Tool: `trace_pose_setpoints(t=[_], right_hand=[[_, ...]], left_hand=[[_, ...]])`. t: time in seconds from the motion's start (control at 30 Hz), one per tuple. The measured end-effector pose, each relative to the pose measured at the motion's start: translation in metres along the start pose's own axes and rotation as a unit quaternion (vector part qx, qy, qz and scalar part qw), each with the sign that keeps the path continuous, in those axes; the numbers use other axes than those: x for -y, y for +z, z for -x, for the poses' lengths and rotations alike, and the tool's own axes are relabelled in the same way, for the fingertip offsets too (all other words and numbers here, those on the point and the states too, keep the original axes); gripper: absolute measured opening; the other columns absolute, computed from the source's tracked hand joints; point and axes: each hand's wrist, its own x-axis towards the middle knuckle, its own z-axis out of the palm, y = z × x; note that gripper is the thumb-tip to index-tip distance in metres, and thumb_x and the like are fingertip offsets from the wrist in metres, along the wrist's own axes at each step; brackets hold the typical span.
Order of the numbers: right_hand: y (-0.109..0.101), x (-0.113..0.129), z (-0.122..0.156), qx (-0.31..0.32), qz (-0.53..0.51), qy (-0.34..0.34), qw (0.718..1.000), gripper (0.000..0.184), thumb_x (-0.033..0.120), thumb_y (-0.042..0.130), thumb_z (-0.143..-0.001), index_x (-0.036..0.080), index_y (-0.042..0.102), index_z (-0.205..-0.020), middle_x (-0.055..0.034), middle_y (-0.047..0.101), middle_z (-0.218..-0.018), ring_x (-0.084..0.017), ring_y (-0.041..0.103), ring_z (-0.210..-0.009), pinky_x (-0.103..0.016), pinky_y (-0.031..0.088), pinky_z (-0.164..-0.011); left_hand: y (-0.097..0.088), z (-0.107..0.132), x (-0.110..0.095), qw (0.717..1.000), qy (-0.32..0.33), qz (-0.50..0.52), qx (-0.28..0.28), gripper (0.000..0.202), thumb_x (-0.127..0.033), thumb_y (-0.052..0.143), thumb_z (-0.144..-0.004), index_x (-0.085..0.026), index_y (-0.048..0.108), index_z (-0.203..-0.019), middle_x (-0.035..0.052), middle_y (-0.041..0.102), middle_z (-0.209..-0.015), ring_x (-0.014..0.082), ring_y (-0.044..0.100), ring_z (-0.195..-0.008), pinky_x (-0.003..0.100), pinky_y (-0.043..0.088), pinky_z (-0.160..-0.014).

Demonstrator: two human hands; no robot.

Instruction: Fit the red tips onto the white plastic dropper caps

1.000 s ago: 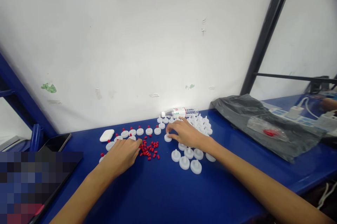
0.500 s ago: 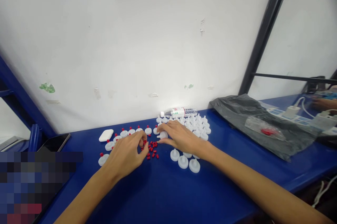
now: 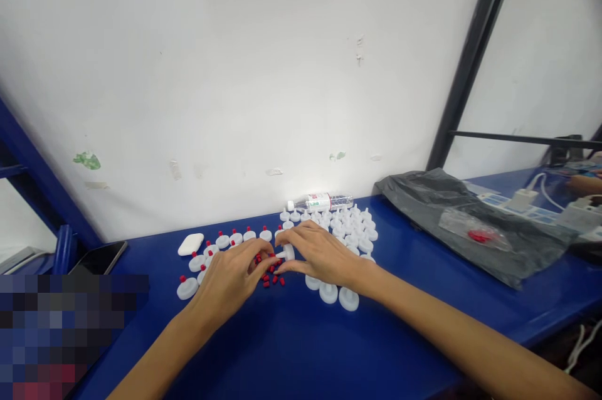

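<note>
Between the thumb and fingers of my right hand [image 3: 322, 254] is a white nozzle cap [image 3: 288, 253], tilted on its side with its spout pointing left. My left hand [image 3: 228, 278] is closed in a pinch at the spout's tip; what its fingertips hold is hidden. Several loose small red caps [image 3: 266, 283] lie on the blue table under and beside the fingers. Left of my hands stand white nozzle caps with red tips [image 3: 187, 288]. Bare white nozzle caps [image 3: 348, 300] stand to the right, partly hidden by my right hand and forearm.
A clear plastic bottle [image 3: 320, 202] lies along the wall. A white rounded case [image 3: 190, 244] and a dark phone [image 3: 101, 258] are at the left. On the right, a grey plastic bag [image 3: 437, 199] bears a clear bag of red pieces [image 3: 477, 234], beside power strips [image 3: 498, 202].
My left hand has moved right from the loose red caps to the spout's tip. My right hand has turned the nozzle cap slightly and brought it a little lower, so both hands now meet.
</note>
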Motion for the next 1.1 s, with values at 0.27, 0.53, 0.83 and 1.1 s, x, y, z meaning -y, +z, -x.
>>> trace_pose_setpoints(t=[0.27,0.53,0.83,1.1], right_hand=[[0.000,0.002,0.001,-0.016,0.001,-0.006,1.000,0.035,0.049,0.054,-0.095,0.022,0.052,-0.117,-0.0062,0.066,-0.112,-0.019,0.063,-0.094,-0.034,0.050,-0.086],[-0.002,0.007,0.002,-0.028,-0.062,0.013,0.998,0.034,0.033,0.060,-0.095,0.022,0.050,-0.125,-0.0077,0.060,-0.121,-0.020,0.061,-0.108,-0.034,0.052,-0.094],[0.009,0.002,0.003,-0.085,-0.109,0.028,0.990,0.047,0.035,0.068,-0.090,0.023,0.053,-0.133,-0.0079,0.066,-0.122,-0.020,0.063,-0.111,-0.036,0.054,-0.095],[0.015,0.002,0.004,-0.116,-0.096,-0.027,0.988,0.043,0.036,0.067,-0.090,0.019,0.061,-0.128,-0.0083,0.073,-0.108,-0.020,0.066,-0.102,-0.035,0.056,-0.090]], left_hand=[[0.000,0.000,-0.006,1.000,-0.021,-0.011,0.017,0.028,-0.045,0.045,-0.101,-0.025,0.062,-0.093,-0.0028,0.071,-0.084,0.0153,0.064,-0.067,0.026,0.038,-0.061],[-0.001,-0.001,-0.013,0.997,-0.050,-0.038,0.041,0.037,-0.038,0.027,-0.105,-0.022,0.052,-0.083,-0.0008,0.063,-0.071,0.0174,0.056,-0.060,0.029,0.031,-0.058],[-0.004,0.003,-0.018,0.997,-0.041,0.051,0.050,0.034,-0.038,0.027,-0.105,-0.023,0.049,-0.085,-0.0019,0.061,-0.074,0.0171,0.054,-0.063,0.029,0.033,-0.060],[-0.001,0.007,-0.019,0.994,-0.034,0.079,0.072,0.039,-0.036,0.022,-0.104,-0.022,0.046,-0.077,-0.0002,0.060,-0.066,0.0177,0.054,-0.059,0.030,0.034,-0.059]])
